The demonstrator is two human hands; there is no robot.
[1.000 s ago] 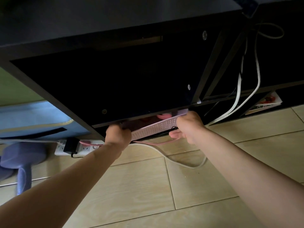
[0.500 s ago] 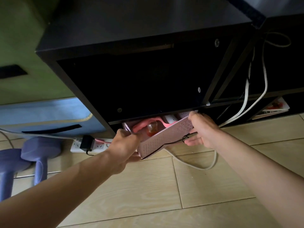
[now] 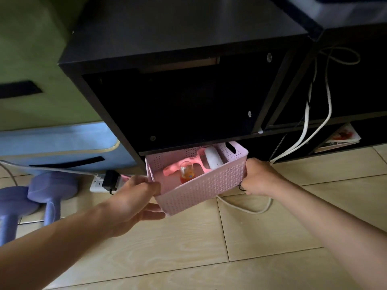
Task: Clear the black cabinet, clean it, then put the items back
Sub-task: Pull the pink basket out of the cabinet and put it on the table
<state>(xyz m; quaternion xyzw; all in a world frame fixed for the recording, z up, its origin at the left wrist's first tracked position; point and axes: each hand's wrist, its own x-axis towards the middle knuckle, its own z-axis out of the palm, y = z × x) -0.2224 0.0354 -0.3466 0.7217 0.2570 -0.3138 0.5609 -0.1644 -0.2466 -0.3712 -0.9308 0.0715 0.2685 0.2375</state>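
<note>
**Pink basket gripped at both ends at the cabinet's lowest opening**

Head view. The left hand (image 3: pixel 134 197) grips the near-left corner of the basket (image 3: pixel 201 187). Its thumb lies over the rim, and its fingers (image 3: pixel 156 214), held close together, curl under the wall. The right hand (image 3: pixel 259 178) clasps the opposite end with its fingers curled round the right wall. Their tips are hidden behind that wall, so how far they spread cannot be told.

The basket lies between the two hands and is tilted. Its near wall projects over the floor (image 3: pixel 209 248), and its far part sits under the lowest shelf of the black cabinet (image 3: pixel 178 38). Whether its base touches the floor cannot be told.

Inside the basket, just beyond the left thumb, a small bottle (image 3: pixel 187 171) of orange liquid stands upright. A pink comb (image 3: pixel 171 167) lies behind it. A white roller (image 3: pixel 211 161) lies nearer the right-hand fingers.

On the floor to the left of the left knuckles, a power strip (image 3: pixel 97 182) with a black plug lies near two purple dumbbells (image 3: pixel 50 191). Just below the right-hand fingers a white cable (image 3: pixel 245 209) loops across the tiles. Well beyond that hand, more cables (image 3: pixel 327 97) hang down the cabinet.
</note>
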